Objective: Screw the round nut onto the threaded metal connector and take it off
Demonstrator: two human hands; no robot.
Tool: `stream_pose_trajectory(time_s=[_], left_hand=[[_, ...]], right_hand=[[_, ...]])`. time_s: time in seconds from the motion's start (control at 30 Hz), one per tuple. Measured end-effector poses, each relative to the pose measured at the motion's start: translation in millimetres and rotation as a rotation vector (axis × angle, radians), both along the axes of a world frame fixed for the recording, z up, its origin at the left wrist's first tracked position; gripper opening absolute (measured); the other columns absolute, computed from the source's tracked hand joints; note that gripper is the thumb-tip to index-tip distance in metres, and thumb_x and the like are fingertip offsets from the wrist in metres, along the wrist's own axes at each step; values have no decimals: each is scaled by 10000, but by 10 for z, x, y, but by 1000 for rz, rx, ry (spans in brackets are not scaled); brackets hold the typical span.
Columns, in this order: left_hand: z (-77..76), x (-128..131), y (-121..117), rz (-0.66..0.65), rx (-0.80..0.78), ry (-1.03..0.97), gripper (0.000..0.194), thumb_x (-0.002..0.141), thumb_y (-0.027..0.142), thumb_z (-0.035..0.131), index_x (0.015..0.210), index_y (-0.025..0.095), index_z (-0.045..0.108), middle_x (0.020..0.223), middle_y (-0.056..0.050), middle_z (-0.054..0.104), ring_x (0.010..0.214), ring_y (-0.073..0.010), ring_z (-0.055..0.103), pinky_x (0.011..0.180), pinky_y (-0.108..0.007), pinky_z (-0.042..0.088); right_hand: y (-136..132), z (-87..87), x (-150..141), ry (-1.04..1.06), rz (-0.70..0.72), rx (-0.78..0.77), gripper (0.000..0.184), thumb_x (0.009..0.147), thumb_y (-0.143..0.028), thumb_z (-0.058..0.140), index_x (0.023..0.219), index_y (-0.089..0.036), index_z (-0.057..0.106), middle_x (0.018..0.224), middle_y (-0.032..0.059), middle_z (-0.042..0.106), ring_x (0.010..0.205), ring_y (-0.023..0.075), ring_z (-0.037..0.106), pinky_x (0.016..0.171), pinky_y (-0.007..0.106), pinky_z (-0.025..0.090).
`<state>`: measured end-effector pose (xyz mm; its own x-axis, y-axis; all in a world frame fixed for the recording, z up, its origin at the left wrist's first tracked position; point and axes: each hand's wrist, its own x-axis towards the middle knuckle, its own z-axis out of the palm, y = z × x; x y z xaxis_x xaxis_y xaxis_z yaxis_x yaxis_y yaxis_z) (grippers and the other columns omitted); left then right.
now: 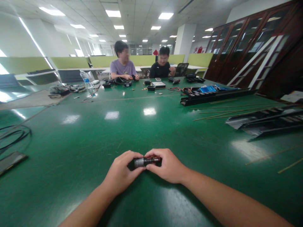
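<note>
A small cylindrical part with a grey barrel and a narrower, black ridged end lies sideways between my hands, low over the green table. What kind of part it is, I cannot make out. My left hand grips the grey barrel end between thumb and fingers. Around the ridged, thinner end, the thumb and fingers of my right hand are closed. The fingertips of both hands nearly meet at the middle of the part.
Black metal channels and thin rods lie at the right. On the left are a coiled black cable and a flat dark panel. Two people sit across the table, near a water bottle and small black boxes.
</note>
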<state>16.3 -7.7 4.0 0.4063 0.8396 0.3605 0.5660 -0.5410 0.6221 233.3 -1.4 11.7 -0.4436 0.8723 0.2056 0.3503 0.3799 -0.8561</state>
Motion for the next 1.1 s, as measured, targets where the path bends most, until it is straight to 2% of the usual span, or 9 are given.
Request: stream_pose_trajectory(time_s=[0.5,0.73,1.1], left_hand=[[11,9,-5,-18,20,-21,230,829,253,729,1045,263,652,956,12,693,867,-143,654,787,-261,498],[-8,-8,-11,-47,44,-5,243,834,244,720,1062,260,638,969,6,687,880,-145,647,799,-266,499],[37,13,-13,-57,80,-16,216,844,243,707,1050,240,642,961,-16,690,869,-153,652,788,-269,511]], right_hand=[[-7,6,2,-1,-3,15,256,753,-149,683,1005,-175,719,879,27,747,773,169,673,716,262,503],[-10,-20,-11,58,12,-21,265,759,-126,664,1018,-166,705,902,36,750,810,171,699,765,265,521],[-21,23,-2,-5,10,28,197,769,-149,665,958,-175,716,842,15,734,744,157,656,702,250,486]])
